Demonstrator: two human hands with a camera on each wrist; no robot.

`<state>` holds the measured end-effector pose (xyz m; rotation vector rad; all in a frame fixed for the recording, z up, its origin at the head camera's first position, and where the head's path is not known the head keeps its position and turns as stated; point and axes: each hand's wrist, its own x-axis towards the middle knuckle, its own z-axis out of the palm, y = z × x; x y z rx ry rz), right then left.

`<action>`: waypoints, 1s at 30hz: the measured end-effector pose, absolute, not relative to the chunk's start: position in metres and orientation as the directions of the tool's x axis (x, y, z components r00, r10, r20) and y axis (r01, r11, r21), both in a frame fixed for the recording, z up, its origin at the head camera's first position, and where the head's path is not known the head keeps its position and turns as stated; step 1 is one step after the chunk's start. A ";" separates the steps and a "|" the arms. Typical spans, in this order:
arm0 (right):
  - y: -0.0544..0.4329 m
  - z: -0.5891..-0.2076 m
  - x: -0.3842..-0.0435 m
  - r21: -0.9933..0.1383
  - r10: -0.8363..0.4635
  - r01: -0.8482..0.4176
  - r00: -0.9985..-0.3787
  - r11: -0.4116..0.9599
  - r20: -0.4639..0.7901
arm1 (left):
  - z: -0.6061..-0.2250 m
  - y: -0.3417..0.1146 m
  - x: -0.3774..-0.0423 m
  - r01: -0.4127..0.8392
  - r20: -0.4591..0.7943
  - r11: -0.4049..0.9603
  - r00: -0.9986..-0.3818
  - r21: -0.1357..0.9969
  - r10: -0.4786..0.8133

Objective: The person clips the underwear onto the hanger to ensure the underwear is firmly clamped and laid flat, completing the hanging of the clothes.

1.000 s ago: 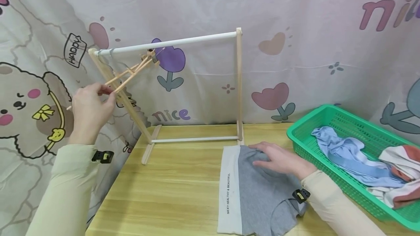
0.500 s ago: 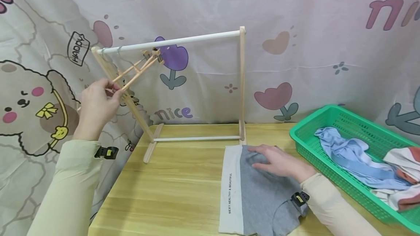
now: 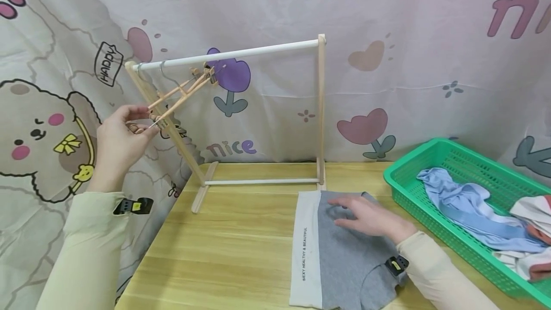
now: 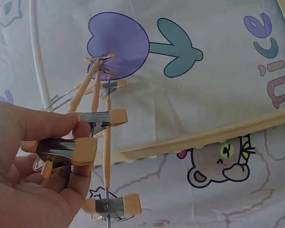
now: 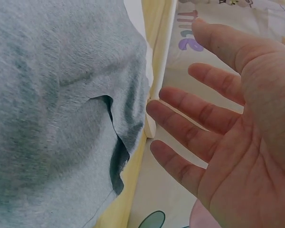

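Observation:
My left hand (image 3: 120,140) holds the near end of a set of wooden clip hangers (image 3: 186,94), which tilts up towards the rack. In the left wrist view its fingers and thumb curl round a metal-and-wood clip (image 4: 66,151), with a second clip (image 4: 103,118) by the fingertip. Two metal hooks (image 3: 162,67) loop over the rack's white rail (image 3: 245,53). Over a grey garment (image 3: 344,257) with a white printed waistband (image 3: 306,252), my right hand (image 3: 370,216) hovers or lightly touches; its fingers are spread and loosely bent, holding nothing.
The wooden rack (image 3: 321,114) stands at the back of the wooden table (image 3: 215,257). A green basket (image 3: 402,169) at right holds a light blue garment (image 3: 469,209) and a white and rust one (image 3: 531,219). A patterned curtain (image 3: 275,109) hangs behind.
My left hand has shifted its hold on the hanger end, and a clip now shows between thumb and fingers. The right hand stays over the grey garment. The head view has turned slightly left.

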<state>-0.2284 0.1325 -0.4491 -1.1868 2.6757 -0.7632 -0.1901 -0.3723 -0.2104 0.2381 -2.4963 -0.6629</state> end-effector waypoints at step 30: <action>0.126 -0.457 -0.225 -0.499 -0.717 -0.637 -0.696 0.588 0.043 | -0.188 -0.364 -0.167 -0.022 0.507 0.949 -0.841 0.314 -0.187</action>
